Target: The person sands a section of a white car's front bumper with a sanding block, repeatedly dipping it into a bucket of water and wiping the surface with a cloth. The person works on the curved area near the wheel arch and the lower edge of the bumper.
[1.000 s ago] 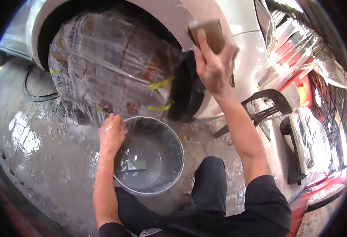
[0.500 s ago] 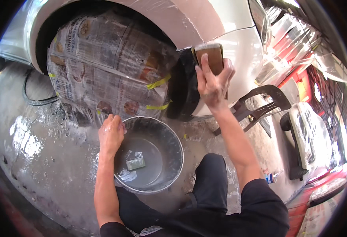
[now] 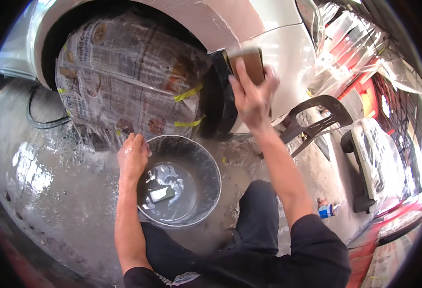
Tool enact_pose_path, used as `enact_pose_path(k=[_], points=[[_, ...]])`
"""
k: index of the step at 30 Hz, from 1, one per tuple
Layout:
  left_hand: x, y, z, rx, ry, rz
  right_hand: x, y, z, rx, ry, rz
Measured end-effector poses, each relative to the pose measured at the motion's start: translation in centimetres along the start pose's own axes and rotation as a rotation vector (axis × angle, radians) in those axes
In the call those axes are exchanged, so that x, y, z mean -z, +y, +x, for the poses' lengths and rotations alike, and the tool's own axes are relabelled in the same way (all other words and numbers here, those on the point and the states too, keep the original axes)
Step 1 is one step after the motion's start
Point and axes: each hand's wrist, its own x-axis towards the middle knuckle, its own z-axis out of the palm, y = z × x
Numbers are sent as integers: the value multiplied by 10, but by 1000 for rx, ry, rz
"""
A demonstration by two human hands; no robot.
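Note:
My right hand (image 3: 254,98) grips a brown sanding block (image 3: 249,66) with its fingers along the sides, pressing it to the white car bumper (image 3: 285,62) beside the wheel arch. The hand is slightly blurred. My left hand (image 3: 133,156) is closed at the left rim of a dark bucket (image 3: 216,192); whatever its fingers hold is hidden. Cloudy water fills the bottom of the bucket, and a pale rectangular block (image 3: 162,194) lies in it. Newspaper (image 3: 124,81) held by yellow tape covers the wheel, just beyond the left hand.
Pinkish filler (image 3: 220,21) coats the arch edge. A dark plastic chair (image 3: 324,117) stands right of the bumper. A blue-and-white can (image 3: 327,211) lies on the wet floor (image 3: 67,201). A black hose (image 3: 45,125) curls at left; a plastic-wrapped part (image 3: 376,158) stands far right.
My right hand and the sanding block have shifted slightly left and up along the bumper. The view has moved a little; my left hand stays by the bucket rim.

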Motion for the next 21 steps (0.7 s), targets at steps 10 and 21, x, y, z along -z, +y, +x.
enact_pose_path(k=[10, 21], points=[[0, 1, 4, 5, 16, -4, -9, 14, 20, 134, 10, -83], [4, 9, 3, 14, -10, 23, -15, 4, 61, 118, 10, -49]])
